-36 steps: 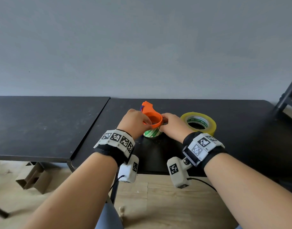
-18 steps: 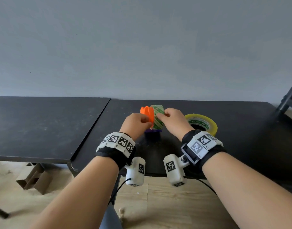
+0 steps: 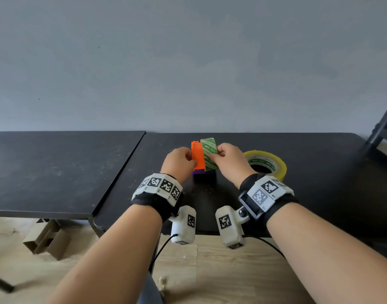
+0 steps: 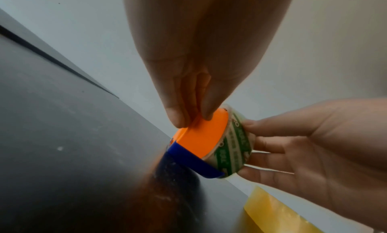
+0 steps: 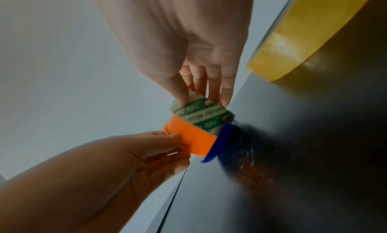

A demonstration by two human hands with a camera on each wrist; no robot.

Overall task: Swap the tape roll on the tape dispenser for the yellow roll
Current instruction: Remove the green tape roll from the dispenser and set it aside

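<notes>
- At the centre of the head view, two hands work on one tape dispenser [image 3: 198,157], an orange body with a blue part at its bottom edge. There are two tape rolls: one green-printed roll [image 3: 209,153] just right of the orange body and touching it, and one yellow roll [image 3: 266,164] lying flat on the black table [image 3: 319,172], right of centre, near the right hand [image 3: 228,162] but apart from it. A second black table [image 3: 56,172] fills the left middle of the frame.
- Also in the head view, the left hand [image 3: 179,162] has its fingers curled onto the orange body; the right hand's fingers are curled onto the green-printed roll.
- Low in the centre of the left wrist view, the left hand [image 4: 194,81] pinches the top edge of the tape dispenser [image 4: 201,135] between thumb and fingertips. From the right edge, the right hand [image 4: 314,147] clasps the green-printed roll [image 4: 232,152] with bent fingers. A piece of the yellow roll [image 4: 272,211] shows at the lower right.
- Near the middle of the right wrist view, the right hand [image 5: 199,62] grips the green-printed roll [image 5: 203,115], thumb on one side and fingertips on the other. From the lower left, the left hand [image 5: 136,158] grips the orange tape dispenser [image 5: 188,137]. One yellow roll [image 5: 293,43] sits at the upper right.
</notes>
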